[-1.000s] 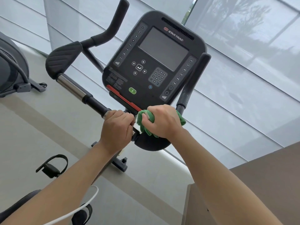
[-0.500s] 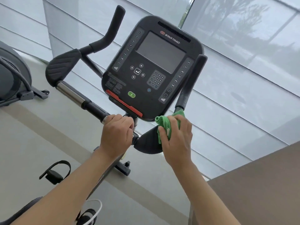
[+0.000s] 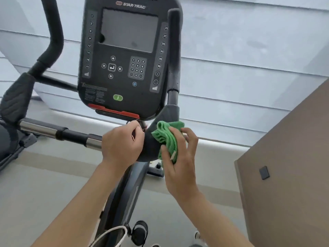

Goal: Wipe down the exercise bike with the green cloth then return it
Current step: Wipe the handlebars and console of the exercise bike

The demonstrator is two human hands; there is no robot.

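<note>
The exercise bike's black console (image 3: 128,57) fills the upper middle, with a dark screen, keypad and green button. My left hand (image 3: 122,145) grips the handlebar (image 3: 53,131) where it meets the bike's centre post, just below the console. My right hand (image 3: 179,157) holds the bunched green cloth (image 3: 167,138) with thumb and fingers and presses it against the black right elbow pad (image 3: 168,114). The right upright grip (image 3: 174,50) rises above the pad. The left elbow pad (image 3: 16,102) and left upright grip (image 3: 53,32) stand at far left.
A brown wall panel (image 3: 288,166) with a small dark square stands close on the right. Glass windows with blinds (image 3: 249,59) lie behind the bike. Another machine's dark body (image 3: 7,139) sits at the left edge. The bike frame (image 3: 124,193), a pedal (image 3: 140,230) and a white cord (image 3: 110,234) are below.
My head has moved closer and turned, so the console now looks upright. My right hand slid the cloth from the pad's inner end, beside my left hand, to its right side. My left hand kept its grip.
</note>
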